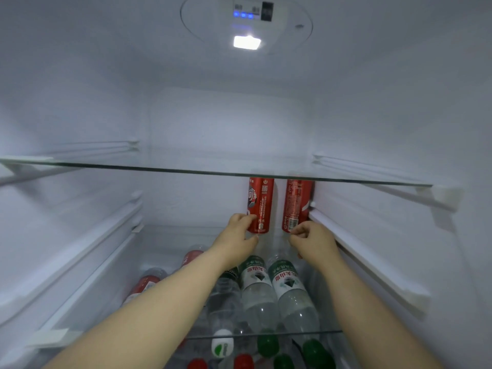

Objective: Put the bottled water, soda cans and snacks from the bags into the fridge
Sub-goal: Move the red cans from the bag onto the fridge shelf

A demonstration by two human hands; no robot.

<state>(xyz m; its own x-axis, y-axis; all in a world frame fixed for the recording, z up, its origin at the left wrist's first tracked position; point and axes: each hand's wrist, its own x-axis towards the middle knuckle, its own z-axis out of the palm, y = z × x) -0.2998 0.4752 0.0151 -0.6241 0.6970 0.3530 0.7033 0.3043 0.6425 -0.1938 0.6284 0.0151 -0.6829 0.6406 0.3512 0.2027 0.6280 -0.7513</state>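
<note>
Fridge interior: two red soda cans stand upright at the far right, under the upper glass shelf (213,170), lit by the ceiling lamp (246,42).
Left hand (237,233): its grip is closed round the base of the left can (262,203), fingers on the can's left side, thumb beneath its lower edge.
Right hand (315,242): fingers curled, their tips touching the lower left edge of the right can (296,203); whether this grip actually holds the can cannot be told.
Cans: just beside each other, apart; the right one stands close against the right wall rail (372,259).
Below: green-labelled water bottles (290,283) and red-labelled bottles (145,284) lie on their sides, nearer than the cans.
</note>
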